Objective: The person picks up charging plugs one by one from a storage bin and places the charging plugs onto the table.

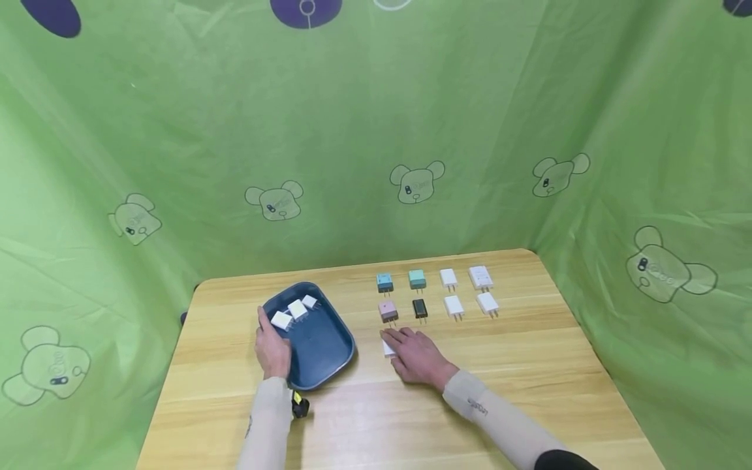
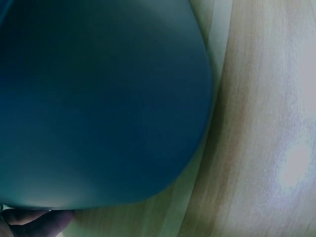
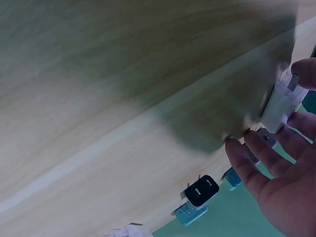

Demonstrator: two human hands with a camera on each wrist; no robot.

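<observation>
My left hand [image 1: 273, 349] grips the left edge of a dark blue tray [image 1: 320, 359]; in the left wrist view its fingertips [image 2: 47, 224] show at the tray's edge. Three white charger plugs [image 1: 297, 309] lie in the far-left part of the tray. My right hand [image 1: 420, 358] is low over the table, in front of the plug rows. It pinches a white charger plug [image 3: 280, 108] between thumb and fingers, and the hand partly covers that plug in the head view.
On the wooden table [image 1: 529, 378], two rows of charger plugs lie beyond the right hand: blue [image 1: 384, 282], green [image 1: 417, 279], pink [image 1: 388, 310], black [image 1: 420, 308] and several white ones [image 1: 454, 305]. A green curtain [image 1: 352, 130] surrounds the table's back and sides.
</observation>
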